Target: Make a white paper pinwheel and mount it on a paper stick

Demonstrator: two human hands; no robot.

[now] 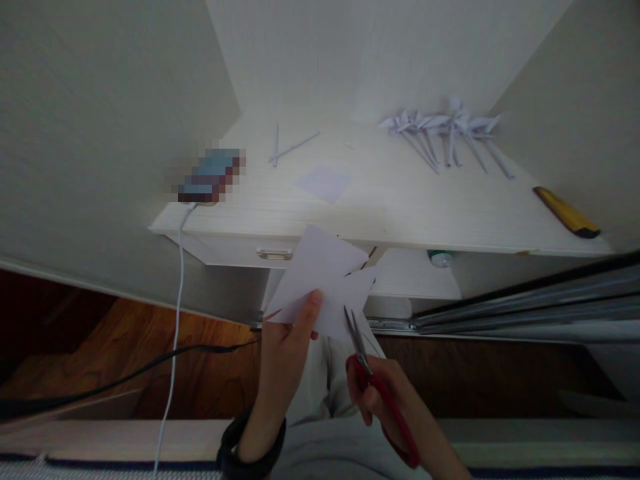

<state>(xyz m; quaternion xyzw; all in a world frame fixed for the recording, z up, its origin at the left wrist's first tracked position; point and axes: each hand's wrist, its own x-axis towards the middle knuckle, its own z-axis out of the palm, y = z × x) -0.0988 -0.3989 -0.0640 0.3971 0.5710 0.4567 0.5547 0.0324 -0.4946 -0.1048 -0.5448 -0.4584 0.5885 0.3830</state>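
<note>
My left hand [293, 333] pinches a sheet of white paper [320, 267] near its lower edge, thumb on top. Cuts run in from at least two of the sheet's corners. In my right hand [383, 393] is a pair of scissors [400, 427] with red handles. Its blades are slightly parted, their tips at the paper's lower right edge; whether they touch it I cannot tell. The sheet is held over my lap, in front of the white desk's edge.
On the white desk [400, 213] lie another paper piece [325, 183], two thin paper sticks [297, 147], several paper pinwheels [450, 127] on sticks, and a yellow-and-black cutter [567, 212]. A blurred-out device [210, 177] at the left trails a white cable [179, 293].
</note>
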